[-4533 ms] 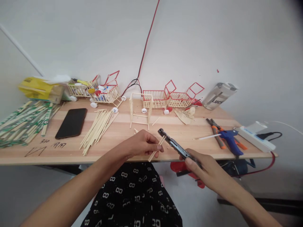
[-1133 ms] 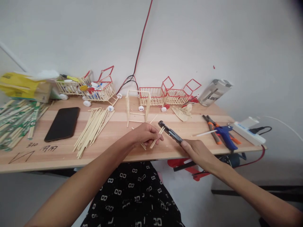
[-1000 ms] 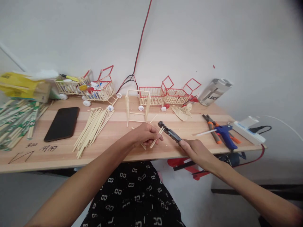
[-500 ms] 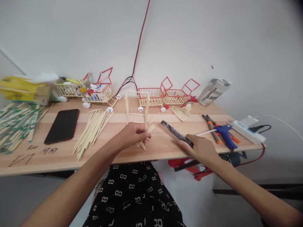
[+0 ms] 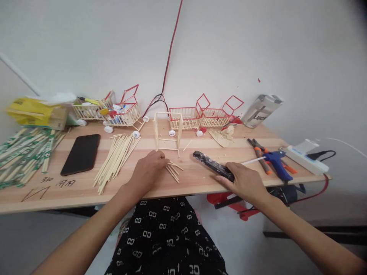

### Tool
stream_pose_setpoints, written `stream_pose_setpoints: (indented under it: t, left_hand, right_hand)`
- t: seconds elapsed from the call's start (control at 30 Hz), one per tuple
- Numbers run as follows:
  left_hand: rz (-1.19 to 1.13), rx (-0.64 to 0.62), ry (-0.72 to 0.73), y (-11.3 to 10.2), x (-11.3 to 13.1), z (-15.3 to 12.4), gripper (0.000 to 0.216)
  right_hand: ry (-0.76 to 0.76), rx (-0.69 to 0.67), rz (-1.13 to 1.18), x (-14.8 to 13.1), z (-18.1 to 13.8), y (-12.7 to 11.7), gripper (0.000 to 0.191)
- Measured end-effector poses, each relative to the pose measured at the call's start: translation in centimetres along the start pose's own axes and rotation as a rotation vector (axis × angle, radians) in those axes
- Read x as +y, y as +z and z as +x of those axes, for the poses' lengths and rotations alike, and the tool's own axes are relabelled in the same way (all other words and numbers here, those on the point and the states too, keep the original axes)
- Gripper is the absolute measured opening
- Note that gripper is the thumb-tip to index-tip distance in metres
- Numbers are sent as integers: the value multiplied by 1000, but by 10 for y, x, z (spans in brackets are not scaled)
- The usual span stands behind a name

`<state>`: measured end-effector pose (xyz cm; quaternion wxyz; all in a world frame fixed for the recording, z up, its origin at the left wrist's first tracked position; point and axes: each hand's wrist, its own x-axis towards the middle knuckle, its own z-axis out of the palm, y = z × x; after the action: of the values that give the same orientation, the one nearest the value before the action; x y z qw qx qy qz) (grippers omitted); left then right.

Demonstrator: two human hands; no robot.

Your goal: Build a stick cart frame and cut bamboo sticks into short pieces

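My left hand lies on the wooden table with its fingers loosely spread, fingertips beside a few short cut sticks; it holds nothing. My right hand rests at the table's front edge, fingers closed round the handle of dark pliers, which lie flat on the table and point left. Just behind the short sticks stands a small open frame of pale sticks.
A bundle of long bamboo sticks and a black phone lie to the left, wrapped chopsticks at far left. Stick carts line the wall. A blue glue gun, orange-handled pliers and a power strip sit right.
The left hand has set the short sticks down on the table and opened. The right hand has lowered the pliers from mid-air until they lie flat on the table.
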<state>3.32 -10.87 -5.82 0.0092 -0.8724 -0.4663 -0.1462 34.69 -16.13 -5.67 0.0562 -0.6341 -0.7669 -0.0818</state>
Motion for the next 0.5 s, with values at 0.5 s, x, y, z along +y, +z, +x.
stream_pose_setpoints:
  t: [0.5]
  left_hand:
    - [-258,129,171,-37,32,20,19]
  right_hand:
    - [-168,116,-29,-11,-3,-19,53]
